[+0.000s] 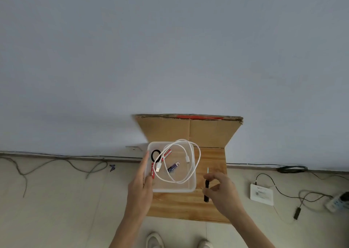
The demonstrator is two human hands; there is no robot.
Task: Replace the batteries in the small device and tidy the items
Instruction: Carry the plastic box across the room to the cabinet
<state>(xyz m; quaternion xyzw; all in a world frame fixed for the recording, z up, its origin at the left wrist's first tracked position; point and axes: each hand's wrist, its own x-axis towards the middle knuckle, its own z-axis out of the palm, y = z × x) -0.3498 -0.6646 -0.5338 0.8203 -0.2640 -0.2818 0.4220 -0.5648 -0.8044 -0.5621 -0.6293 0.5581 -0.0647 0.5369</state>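
Worktop [188, 208] of wood over tiled floor [56, 200], cardboard [207, 132] propped against the far wall [170, 59]. My left hand [140, 187] grips the tub [192, 187] holding batteries [173, 167] and cable [158, 167]; my right hand [221, 191] pinches a screwdriver [206, 198] beside it.

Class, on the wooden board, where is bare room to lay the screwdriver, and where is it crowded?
Bare wood: the wooden board between clear container and near edge, and the strip right of the container, where the right hand holds the screwdriver. Crowded: inside the container, with white cable, batteries, black ring; left hand holds its left wall.
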